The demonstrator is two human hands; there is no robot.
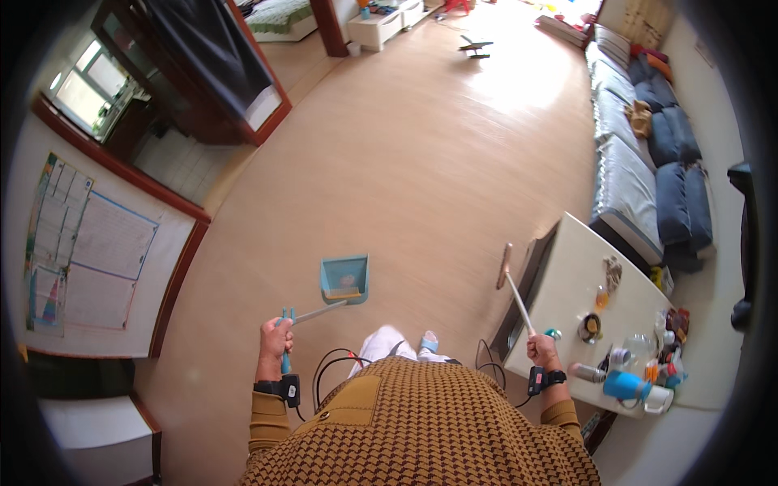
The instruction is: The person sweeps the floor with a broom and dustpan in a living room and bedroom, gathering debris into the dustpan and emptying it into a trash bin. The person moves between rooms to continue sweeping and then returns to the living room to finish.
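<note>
Sweater [421, 425], dustpan [342, 269], cluttered table [561, 283], possibly stool [476, 46]

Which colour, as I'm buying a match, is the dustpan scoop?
The dustpan scoop is muted blue, best seen in the head view.

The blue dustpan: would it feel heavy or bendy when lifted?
The dustpan seems light: the left hand alone holds it. Probably stiff, given its straight handle. If the pale patch inside is loose, tilting might spill it.

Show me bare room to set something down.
Floor: the stretch between the dustpan and the broom. Table: the far-left corner, between its edges and the small orange item. Crowded: the near-right end, around the blue jug and metal bottle.
</note>
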